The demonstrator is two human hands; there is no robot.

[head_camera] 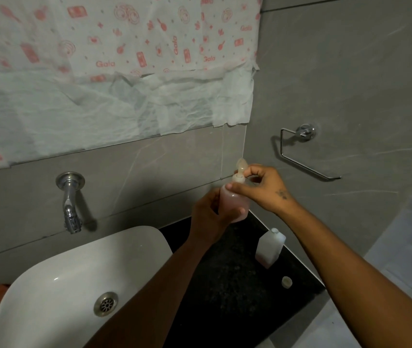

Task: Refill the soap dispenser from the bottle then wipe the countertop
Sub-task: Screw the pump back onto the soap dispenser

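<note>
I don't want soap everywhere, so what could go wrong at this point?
1. The soap dispenser is held in the air by the left hand while the right hand works the pump top; a slip could spill it.
2. The refill bottle stands uncapped near the countertop edge, beneath the right forearm, and could be knocked over.

"Gala" in red, repeated on printed paper sheet over wall; no other txt legible.

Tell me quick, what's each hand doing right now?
Left hand: closed around the soap dispenser, holding it up.
Right hand: fingers pinched on the dispenser's pump top.
</note>
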